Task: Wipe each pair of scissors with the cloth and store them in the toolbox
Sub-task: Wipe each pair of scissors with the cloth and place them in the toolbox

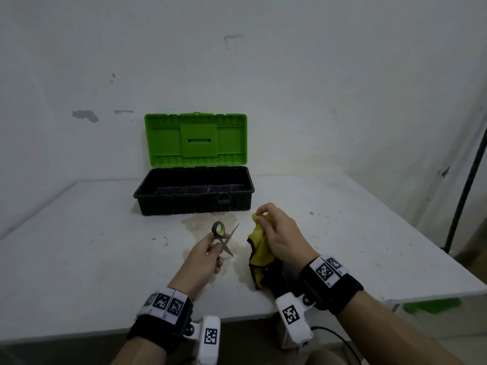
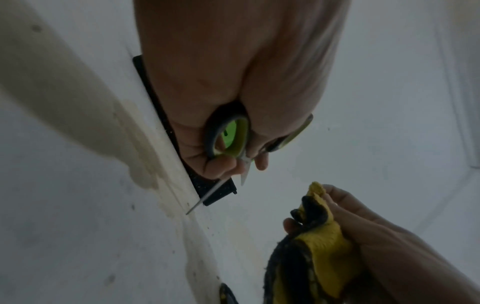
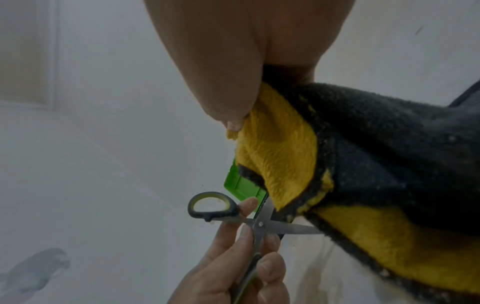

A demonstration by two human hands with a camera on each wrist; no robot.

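Note:
My left hand (image 1: 210, 252) grips a small pair of scissors (image 1: 224, 237) with grey and lime handles, held above the table with the blades spread apart. The scissors (image 3: 259, 223) show their crossed steel blades in the right wrist view, pinched near the pivot by the left hand (image 3: 244, 257). My right hand (image 1: 276, 233) holds a yellow cloth with black edging (image 1: 259, 255), bunched and hanging down to the table, just right of the blades. The cloth (image 2: 322, 246) and scissors (image 2: 228, 139) are apart. The toolbox (image 1: 193, 191) stands open behind them, black base, green lid upright.
The white table (image 1: 79, 246) carries a pale stain (image 1: 208, 225) in front of the toolbox. A white wall stands right behind the box. A dark pole (image 1: 466, 185) rises at the far right beyond the table edge. Something green (image 1: 432, 305) lies below the table's right corner.

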